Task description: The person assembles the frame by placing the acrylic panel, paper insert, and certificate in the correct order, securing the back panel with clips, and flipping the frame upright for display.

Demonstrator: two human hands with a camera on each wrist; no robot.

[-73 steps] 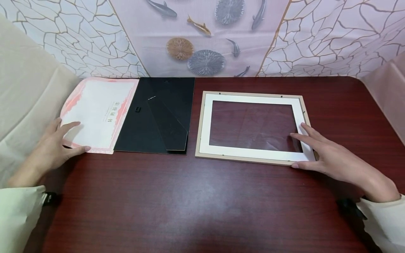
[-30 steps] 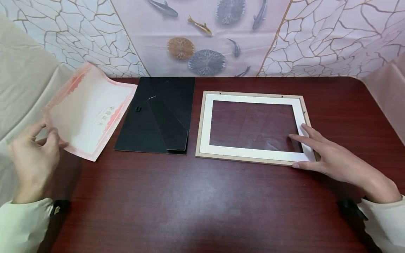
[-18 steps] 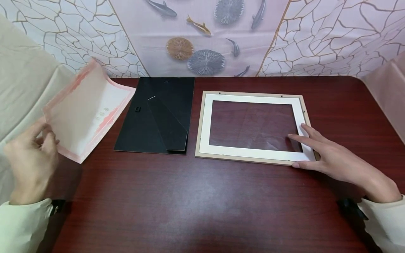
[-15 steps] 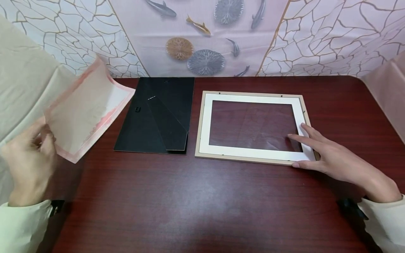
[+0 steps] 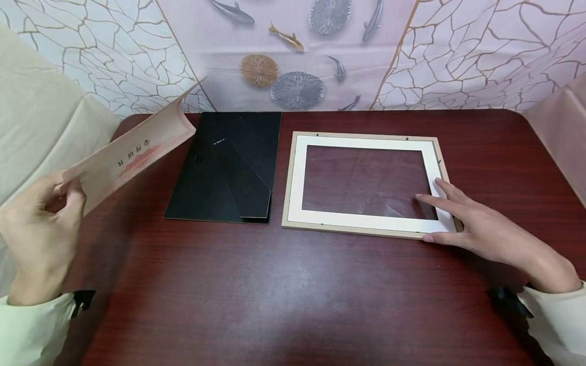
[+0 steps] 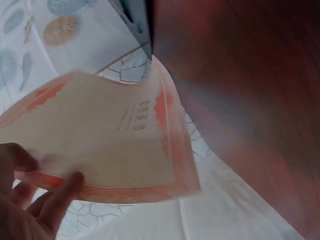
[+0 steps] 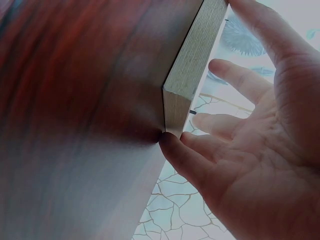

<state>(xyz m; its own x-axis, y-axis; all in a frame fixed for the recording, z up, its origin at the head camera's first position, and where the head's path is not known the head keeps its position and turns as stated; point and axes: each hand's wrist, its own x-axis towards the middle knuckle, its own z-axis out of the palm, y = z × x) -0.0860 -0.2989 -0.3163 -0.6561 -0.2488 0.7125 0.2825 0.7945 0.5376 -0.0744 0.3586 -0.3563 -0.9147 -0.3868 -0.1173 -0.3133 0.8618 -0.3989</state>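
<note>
- We've got the certificate sheet lifted off the table at far left, tilted and bowed, far end arching up in front of the patterned backdrop.
- Our left hand pinches its near-left corner, thumb against fingers; blurry in the left wrist view.
- Sheet: off-white, thin, pink border with ragged darker pink patches.
- Frame: pale wood, lying flat on the right, with white mat, clear pane and small dark tabs along the rim.
- Our right hand rests on its right end, fingers extended and loosely spread, thumb at the near edge by the corner.
- Writing: one row of Chinese characters on the sheet, finer line beside it; we can't read either reliably.
- Black board lies flat between sheet and frame, stand leg folded onto it, near end slightly raised.
- Edges: sheet's right corner just beside the board's left edge in our head view; narrow table strip between board and frame; wide tabletop on our near side.
</note>
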